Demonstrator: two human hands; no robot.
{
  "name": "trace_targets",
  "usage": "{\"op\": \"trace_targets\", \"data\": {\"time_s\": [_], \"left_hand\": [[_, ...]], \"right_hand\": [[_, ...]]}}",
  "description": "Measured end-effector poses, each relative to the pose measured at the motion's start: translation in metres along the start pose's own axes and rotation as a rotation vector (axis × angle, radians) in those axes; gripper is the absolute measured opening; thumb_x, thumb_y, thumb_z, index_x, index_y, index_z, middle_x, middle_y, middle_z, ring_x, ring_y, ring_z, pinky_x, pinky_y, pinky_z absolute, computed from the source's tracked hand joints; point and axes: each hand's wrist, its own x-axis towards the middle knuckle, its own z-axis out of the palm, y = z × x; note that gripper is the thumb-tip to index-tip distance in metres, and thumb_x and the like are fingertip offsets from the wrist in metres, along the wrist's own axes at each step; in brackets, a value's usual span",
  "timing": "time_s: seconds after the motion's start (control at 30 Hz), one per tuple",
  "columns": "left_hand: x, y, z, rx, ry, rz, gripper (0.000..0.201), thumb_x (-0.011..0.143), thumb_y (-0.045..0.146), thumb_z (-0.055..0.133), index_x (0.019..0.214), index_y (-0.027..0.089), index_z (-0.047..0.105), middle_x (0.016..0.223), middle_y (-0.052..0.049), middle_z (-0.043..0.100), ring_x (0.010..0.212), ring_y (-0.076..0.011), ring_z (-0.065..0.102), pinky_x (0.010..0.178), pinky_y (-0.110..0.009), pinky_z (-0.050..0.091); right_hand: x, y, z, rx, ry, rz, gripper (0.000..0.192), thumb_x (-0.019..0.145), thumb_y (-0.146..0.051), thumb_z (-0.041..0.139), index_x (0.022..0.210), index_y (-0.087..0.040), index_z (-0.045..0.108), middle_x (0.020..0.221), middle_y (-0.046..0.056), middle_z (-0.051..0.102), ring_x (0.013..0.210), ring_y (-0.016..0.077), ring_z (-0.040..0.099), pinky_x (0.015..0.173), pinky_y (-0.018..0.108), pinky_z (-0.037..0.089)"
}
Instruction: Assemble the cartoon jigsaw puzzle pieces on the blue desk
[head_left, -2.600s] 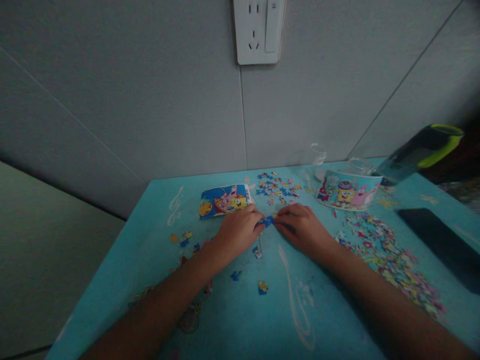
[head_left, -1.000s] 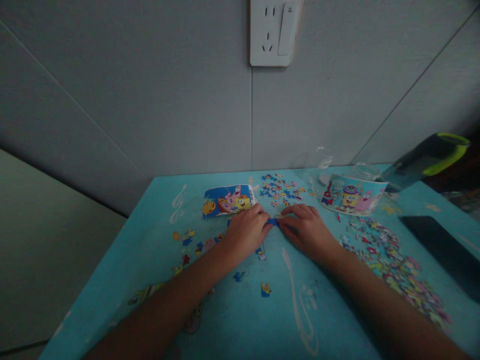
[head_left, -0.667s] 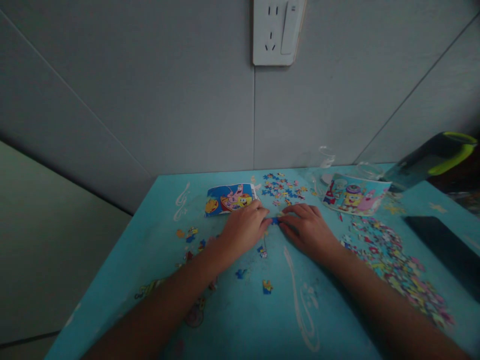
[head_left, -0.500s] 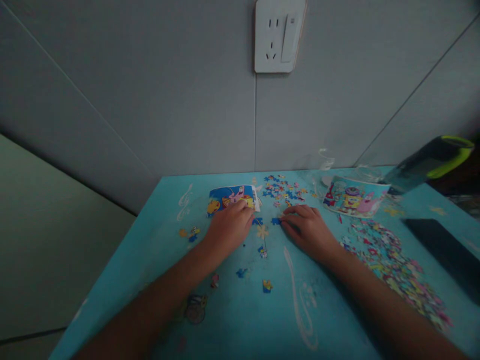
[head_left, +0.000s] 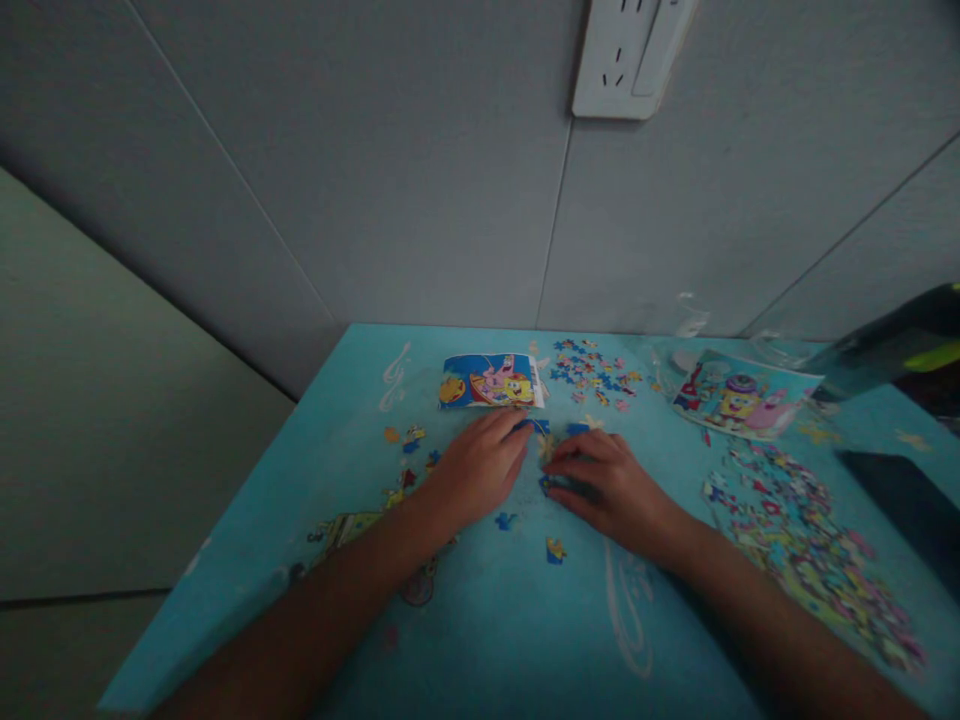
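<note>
On the matte turquoise table (head_left: 465,640), the left hand (head_left: 480,470) lies flat with fingers loosely spread, its fingertips touching a small blue piece (head_left: 534,427) and gripping nothing. The right hand (head_left: 604,485) curls its fingers over another knobbly blue piece (head_left: 546,486) (whether it is pinched or only pressed, I cannot tell). A glossy rectangular card (head_left: 491,381) lies just beyond the left hand, and a ragged heap (head_left: 802,540) of multicoloured cardboard pieces sprawls to the right.
</note>
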Motion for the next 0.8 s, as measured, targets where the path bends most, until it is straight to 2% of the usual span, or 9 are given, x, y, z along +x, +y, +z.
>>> {"op": "trace_targets", "data": {"time_s": [0.23, 0.4, 0.63, 0.8], "left_hand": [[-0.002, -0.001, 0.005, -0.001, -0.034, 0.011, 0.031, 0.103, 0.021, 0.046, 0.128, 0.015, 0.064, 0.137, -0.013, 0.064, 0.132, -0.0259, 0.057, 0.112, -0.048, 0.050], [-0.003, 0.004, 0.005, 0.011, -0.059, -0.006, 0.032, 0.102, 0.022, 0.048, 0.128, 0.013, 0.064, 0.138, -0.014, 0.063, 0.132, -0.0269, 0.057, 0.113, -0.047, 0.050], [-0.006, 0.004, 0.007, 0.022, -0.074, -0.019, 0.032, 0.102, 0.023, 0.051, 0.130, 0.012, 0.063, 0.140, -0.014, 0.062, 0.133, -0.0272, 0.057, 0.114, -0.047, 0.049], [-0.006, 0.004, 0.007, 0.037, -0.085, -0.015, 0.034, 0.101, 0.022, 0.051, 0.132, 0.013, 0.062, 0.141, -0.013, 0.062, 0.134, -0.0272, 0.056, 0.114, -0.046, 0.049]], "right_hand": [[-0.001, 0.008, 0.004, 0.037, 0.004, 0.001, 0.019, 0.093, -0.037, 0.071, 0.110, -0.031, 0.075, 0.113, 0.006, 0.069, 0.110, 0.0263, 0.062, 0.095, 0.046, 0.047], [0.001, 0.019, 0.000, 0.095, 0.102, 0.083, 0.010, 0.094, -0.034, 0.068, 0.098, -0.028, 0.075, 0.106, 0.005, 0.072, 0.104, 0.0245, 0.065, 0.094, 0.044, 0.048], [0.007, 0.043, -0.019, 0.128, 0.232, 0.231, 0.017, 0.098, -0.034, 0.060, 0.093, -0.025, 0.073, 0.100, 0.006, 0.073, 0.097, 0.0245, 0.066, 0.093, 0.043, 0.049], [0.019, 0.052, -0.018, 0.160, 0.211, 0.224, 0.017, 0.097, -0.032, 0.061, 0.088, -0.024, 0.074, 0.099, 0.005, 0.073, 0.096, 0.0231, 0.067, 0.094, 0.041, 0.049]]}}
